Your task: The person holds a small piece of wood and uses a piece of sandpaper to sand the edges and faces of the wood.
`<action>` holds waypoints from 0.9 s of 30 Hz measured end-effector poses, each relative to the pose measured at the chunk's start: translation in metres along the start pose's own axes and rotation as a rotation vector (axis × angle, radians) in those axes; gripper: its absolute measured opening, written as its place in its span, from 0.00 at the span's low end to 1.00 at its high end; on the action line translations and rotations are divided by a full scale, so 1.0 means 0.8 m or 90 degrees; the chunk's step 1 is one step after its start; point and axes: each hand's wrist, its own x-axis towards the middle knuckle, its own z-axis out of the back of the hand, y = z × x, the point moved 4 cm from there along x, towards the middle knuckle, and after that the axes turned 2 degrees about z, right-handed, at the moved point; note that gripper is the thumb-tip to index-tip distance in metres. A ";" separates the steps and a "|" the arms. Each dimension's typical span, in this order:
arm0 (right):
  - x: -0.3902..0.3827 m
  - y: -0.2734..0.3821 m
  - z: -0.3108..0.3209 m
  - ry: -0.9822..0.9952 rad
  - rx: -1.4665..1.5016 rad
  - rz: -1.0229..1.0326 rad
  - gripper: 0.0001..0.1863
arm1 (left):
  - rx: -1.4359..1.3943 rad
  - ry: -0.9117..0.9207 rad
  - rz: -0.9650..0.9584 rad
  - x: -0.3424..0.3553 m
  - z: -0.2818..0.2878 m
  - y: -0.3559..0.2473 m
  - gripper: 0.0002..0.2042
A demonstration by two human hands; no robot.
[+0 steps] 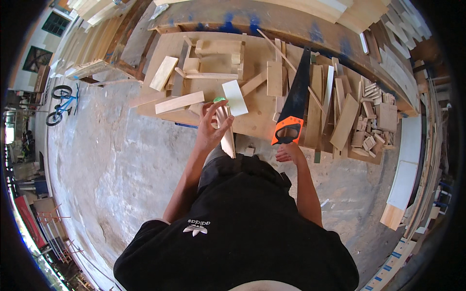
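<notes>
My left hand (212, 128) is closed around a narrow pale wooden board (227, 141) in front of my waist, thumb and index finger near its upper end. A small round green object (220, 100) shows by the index fingertip; its kind is unclear. Just beyond lies a white rectangular sheet (235, 97). My right hand (290, 153) hangs by the table's near edge, fingers loosely extended to the left and nothing seen in them. Right above it is the orange handle of a handsaw (295, 104), whose dark blade points away across the table.
A low plywood table (257, 123) carries a wooden frame (213, 48), loose boards (180, 102) and a heap of small offcuts (371, 126) at right. Behind stands a blue-stained workbench (272, 22). A blue bicycle (63, 105) stands far left on the concrete floor (116, 165).
</notes>
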 end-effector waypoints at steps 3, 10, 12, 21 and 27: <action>-0.030 0.061 -0.030 0.053 -0.056 0.090 0.16 | -0.010 0.022 0.011 0.029 0.017 0.027 0.24; -0.215 0.369 -0.275 0.432 0.035 0.639 0.17 | 0.075 0.121 -0.133 0.118 0.056 0.109 0.24; -0.279 0.399 -0.403 0.864 0.296 0.615 0.20 | 0.140 0.110 -0.163 0.145 0.060 0.131 0.23; -0.340 0.406 -0.562 1.375 0.250 0.607 0.21 | 0.010 0.256 -0.067 0.195 0.052 0.088 0.26; -0.255 0.441 -0.506 1.127 0.290 0.606 0.21 | -0.108 0.254 0.033 0.185 0.059 0.115 0.29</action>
